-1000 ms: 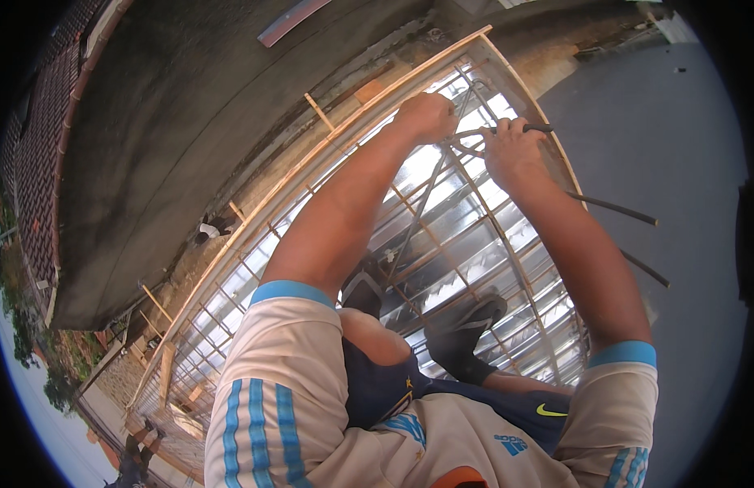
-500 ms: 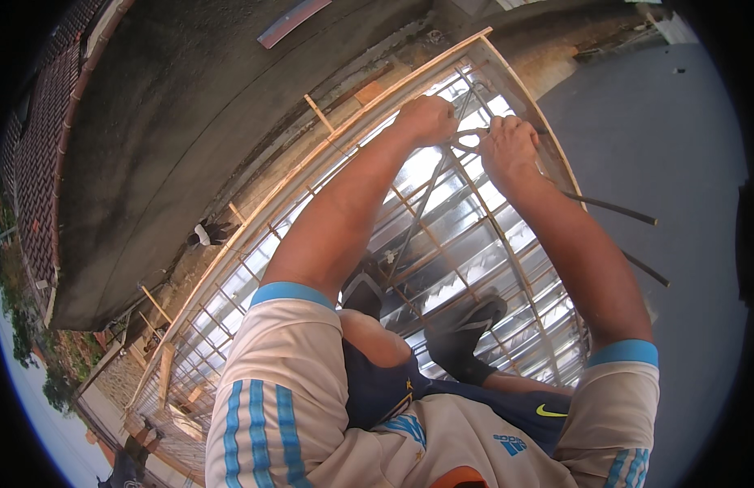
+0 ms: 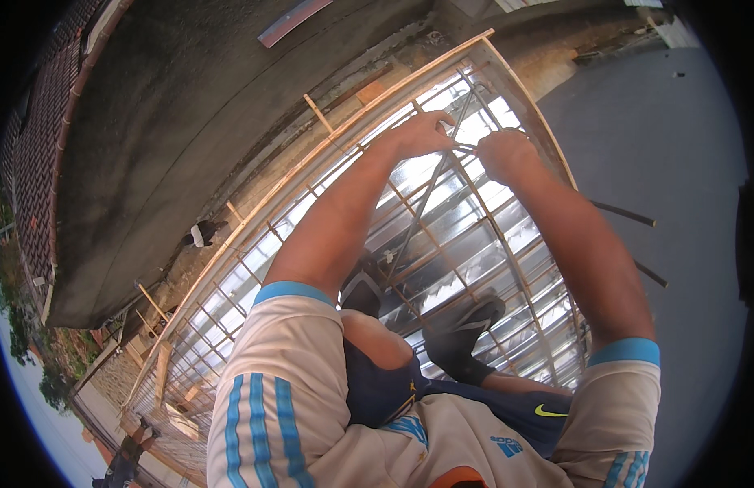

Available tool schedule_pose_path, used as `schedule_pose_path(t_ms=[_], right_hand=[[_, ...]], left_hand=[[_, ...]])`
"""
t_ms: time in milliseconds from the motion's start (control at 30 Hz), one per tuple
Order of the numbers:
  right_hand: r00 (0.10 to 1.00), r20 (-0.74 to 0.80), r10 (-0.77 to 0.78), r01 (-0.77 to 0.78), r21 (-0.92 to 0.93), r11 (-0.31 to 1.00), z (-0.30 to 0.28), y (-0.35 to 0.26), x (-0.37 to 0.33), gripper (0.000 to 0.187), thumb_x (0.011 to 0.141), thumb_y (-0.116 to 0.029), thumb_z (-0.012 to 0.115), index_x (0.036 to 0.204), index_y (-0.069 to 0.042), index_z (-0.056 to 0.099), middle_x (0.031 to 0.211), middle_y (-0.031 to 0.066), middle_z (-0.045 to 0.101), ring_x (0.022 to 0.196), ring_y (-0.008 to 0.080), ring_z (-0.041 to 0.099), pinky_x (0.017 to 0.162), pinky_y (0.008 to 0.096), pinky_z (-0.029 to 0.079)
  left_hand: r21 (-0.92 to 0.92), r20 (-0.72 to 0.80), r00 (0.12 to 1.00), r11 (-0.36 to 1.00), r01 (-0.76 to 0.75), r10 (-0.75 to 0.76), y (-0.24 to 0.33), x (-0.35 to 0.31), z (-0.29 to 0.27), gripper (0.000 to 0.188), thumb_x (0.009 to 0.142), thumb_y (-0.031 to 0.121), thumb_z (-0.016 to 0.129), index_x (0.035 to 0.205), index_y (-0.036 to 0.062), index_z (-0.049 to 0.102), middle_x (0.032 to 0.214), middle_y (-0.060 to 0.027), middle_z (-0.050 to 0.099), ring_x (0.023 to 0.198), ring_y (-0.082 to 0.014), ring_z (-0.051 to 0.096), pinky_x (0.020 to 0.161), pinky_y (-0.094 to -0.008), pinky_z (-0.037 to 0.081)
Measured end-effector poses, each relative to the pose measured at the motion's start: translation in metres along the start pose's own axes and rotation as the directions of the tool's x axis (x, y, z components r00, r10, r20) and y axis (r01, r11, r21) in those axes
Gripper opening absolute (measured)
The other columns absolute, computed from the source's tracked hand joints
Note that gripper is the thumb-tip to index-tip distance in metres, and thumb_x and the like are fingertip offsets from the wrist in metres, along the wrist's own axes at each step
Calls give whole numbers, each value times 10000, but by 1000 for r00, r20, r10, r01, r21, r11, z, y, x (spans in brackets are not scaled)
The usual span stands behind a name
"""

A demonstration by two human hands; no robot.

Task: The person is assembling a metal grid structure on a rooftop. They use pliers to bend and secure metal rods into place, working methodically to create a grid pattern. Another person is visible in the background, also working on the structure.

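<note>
My right hand (image 3: 507, 154) is closed round the handles of dark metal pincers (image 3: 466, 149). The pincers' head points left at a crossing of steel bars. Just left of that crossing is my left hand (image 3: 424, 135), its thumb and forefinger apart with a gap between them. I see nothing held in it, though some of its fingers are hidden. Beneath both hands runs a grid of reinforcing bars (image 3: 491, 215), with a bar (image 3: 421, 207) lying diagonally across it. Any tie wire at the crossing is too small to make out.
Shiny ribbed metal decking (image 3: 442, 276) lies under the grid, and my shoes (image 3: 466, 321) stand there. A wooden form edge (image 3: 303, 172) borders the left side. Bar ends (image 3: 625, 214) stick out right over a grey surface (image 3: 694, 163). Far below left, a person (image 3: 202, 234) is visible.
My right hand has turned and closed the pincers' handles, which were spread apart before. My left hand has shifted slightly left and its thumb and forefinger have parted.
</note>
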State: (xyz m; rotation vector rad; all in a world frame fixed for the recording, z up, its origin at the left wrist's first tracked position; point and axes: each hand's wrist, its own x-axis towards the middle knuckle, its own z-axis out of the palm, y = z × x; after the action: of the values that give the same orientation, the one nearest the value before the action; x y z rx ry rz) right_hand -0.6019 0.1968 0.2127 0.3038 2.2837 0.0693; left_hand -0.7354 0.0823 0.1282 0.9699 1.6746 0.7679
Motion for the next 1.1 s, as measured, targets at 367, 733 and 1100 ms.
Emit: schedule_pose_path(t_ms=[367,733,1100], right_hand=[[891,438,-120,-185,591,785,-17,26,2,255,808,-188,645,882,55,664,773,166,694,561,260,679,473,360,546],[891,-432,-139,53,-205,977,62,58,8,188,779,-195,568,840,-24,619,785,116,630,733,271,640,655,438,496],[992,-40,-122,124,546,829,-6,29,-33,236,812,-178,550,898,38,592,721,154,633,679,306,669,631,451,535]], left_hand=[[384,-286,918,911,-153,275,30,6,98,349,750,223,672,1036,43,584,945,-146,631,968,-323,594,900,-423,433],[212,-287,885,925,-315,367,25,21,85,364,665,190,722,999,82,625,922,-150,642,920,-337,618,811,-448,489],[302,-321,881,919,-252,347,14,23,112,430,682,224,737,1057,73,591,928,-132,643,962,-323,623,900,-460,433]])
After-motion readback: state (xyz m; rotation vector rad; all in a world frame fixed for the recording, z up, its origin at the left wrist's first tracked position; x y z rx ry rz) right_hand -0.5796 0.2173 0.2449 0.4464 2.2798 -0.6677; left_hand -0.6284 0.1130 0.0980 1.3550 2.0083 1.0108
